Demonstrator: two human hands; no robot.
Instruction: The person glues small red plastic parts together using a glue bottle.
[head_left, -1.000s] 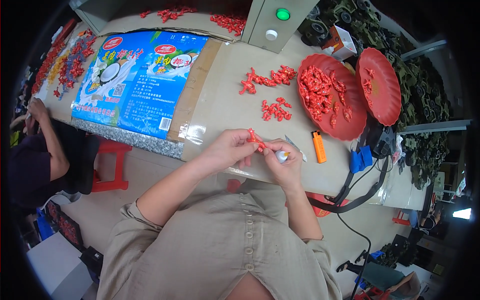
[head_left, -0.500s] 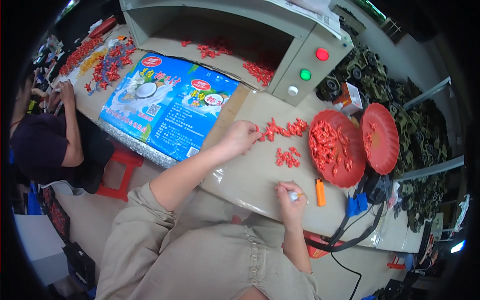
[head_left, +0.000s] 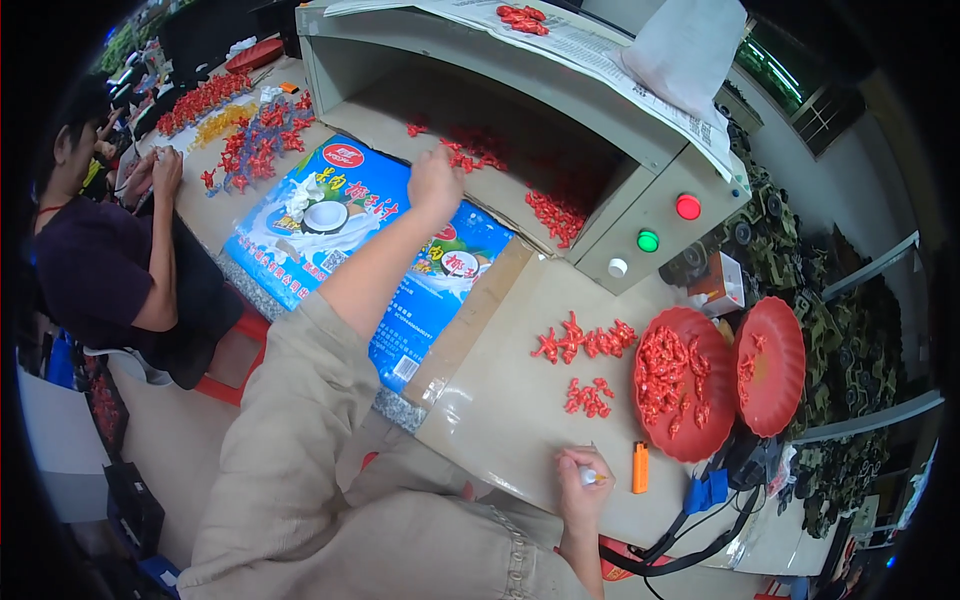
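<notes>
My left hand (head_left: 437, 186) reaches across to the mouth of a grey box-shaped machine (head_left: 480, 62), at a cluster of small red figurines (head_left: 478, 156). Its fingers are mostly hidden behind the back of the hand, and I cannot see whether they hold one. Low over the table's near edge, my right hand (head_left: 583, 490) is closed around a small white bottle (head_left: 591, 477) with a yellowish tip. Beyond that hand lie a row of glossy red figurines (head_left: 603, 340) and a smaller group of red figurines (head_left: 589, 397). More fill a scalloped red bowl (head_left: 650, 432).
A second red bowl (head_left: 775, 400) holds a few figurines. An orange lighter (head_left: 640, 467) lies near my right hand, beside a black strap (head_left: 690, 547). Blue printed cardboard (head_left: 300, 262) covers the table's left part. Another person (head_left: 110, 250) sits at the left. Camouflage-coloured pieces (head_left: 850, 350) are heaped at the right.
My left hand has left the end of the figurine row and moved up and left to the machine's opening. My right hand still holds the bottle. The whole view has shifted.
</notes>
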